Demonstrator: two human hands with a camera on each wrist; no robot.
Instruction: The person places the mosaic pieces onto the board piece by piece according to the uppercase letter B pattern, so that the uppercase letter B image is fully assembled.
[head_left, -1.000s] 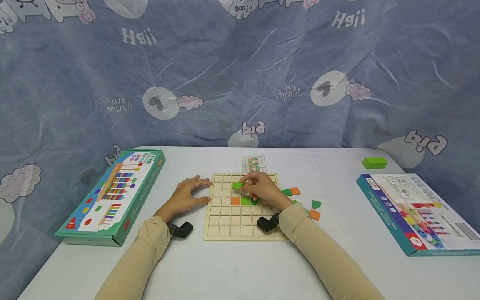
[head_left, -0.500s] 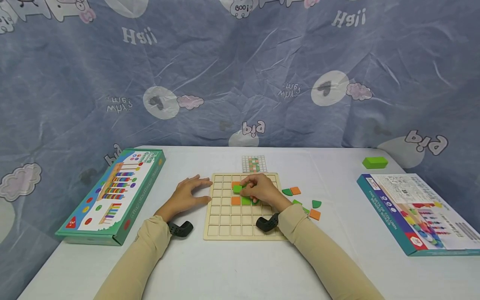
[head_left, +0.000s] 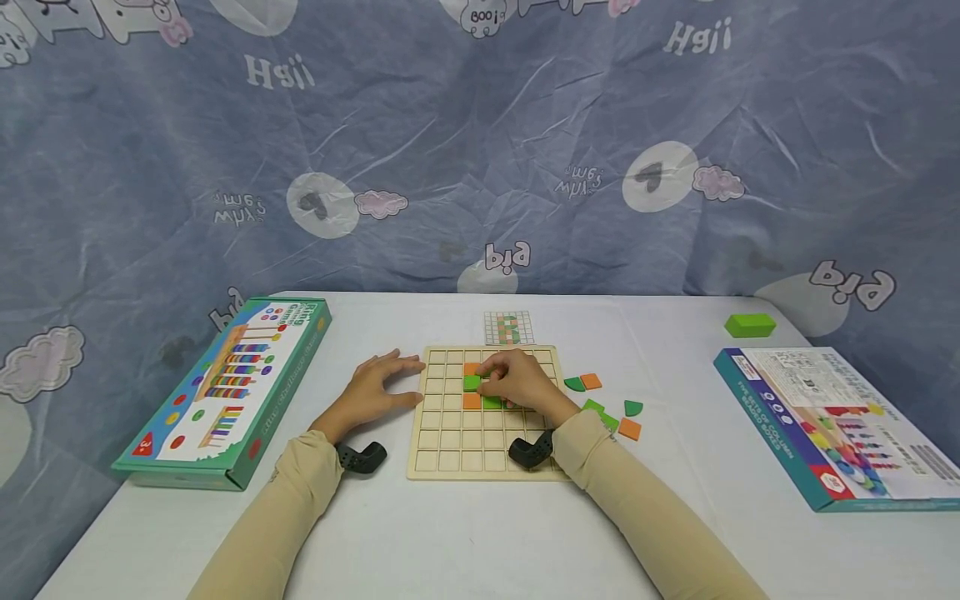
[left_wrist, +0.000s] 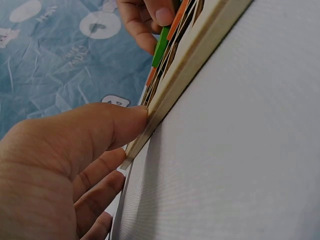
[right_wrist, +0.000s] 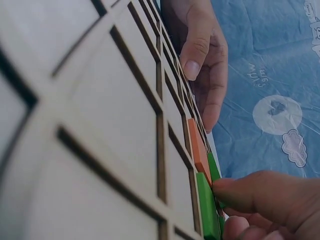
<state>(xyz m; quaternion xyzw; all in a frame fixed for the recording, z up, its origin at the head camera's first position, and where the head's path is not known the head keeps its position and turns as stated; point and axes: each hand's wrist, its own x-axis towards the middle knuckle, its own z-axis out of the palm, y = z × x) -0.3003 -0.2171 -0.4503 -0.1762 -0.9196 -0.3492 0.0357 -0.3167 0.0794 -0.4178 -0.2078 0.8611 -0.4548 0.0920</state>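
Note:
My right hand (head_left: 521, 385) is over the wooden grid board (head_left: 441, 462), its thumb and fingertips pinching the right edge of a green square tile (head_left: 472, 383). In the left wrist view that green tile (left_wrist: 160, 47) stands slightly proud of the board. Orange square tiles lie just behind it (head_left: 471, 367) and just in front of it (head_left: 472, 402). Another green tile (head_left: 492, 403) sits to the right of the front one, partly under the hand. My left hand (head_left: 371, 390) rests at the board's left side, fingers spread, thumb (left_wrist: 127, 125) touching the edge.
Loose green and orange pieces (head_left: 630, 429) lie right of the board. A small printed pattern card (head_left: 508, 328) is behind it. A green game box (head_left: 225, 392) stands at left, another box (head_left: 847, 425) at right, with a green block (head_left: 750, 325) behind that.
My right hand has brought the green tile slightly towards me, from over the rear orange tile into the cell between the two orange ones. The left hand has stayed put.

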